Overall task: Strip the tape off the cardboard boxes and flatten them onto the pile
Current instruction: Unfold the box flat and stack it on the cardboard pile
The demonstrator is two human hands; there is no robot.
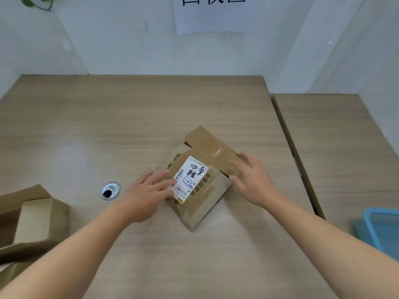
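A flattened brown cardboard box lies at an angle in the middle of the wooden table. It carries a white shipping label and a strip of clear tape on its upper flap. My left hand rests on the box's left edge with straight fingers touching the label. My right hand lies flat on the right flap, fingers spread. More cardboard boxes stand at the left edge of the table, still in box form.
A round cable hole sits in the table left of the flattened box. A second table adjoins on the right, with a blue plastic tray at its near edge. White walls with a paper sign close off the back.
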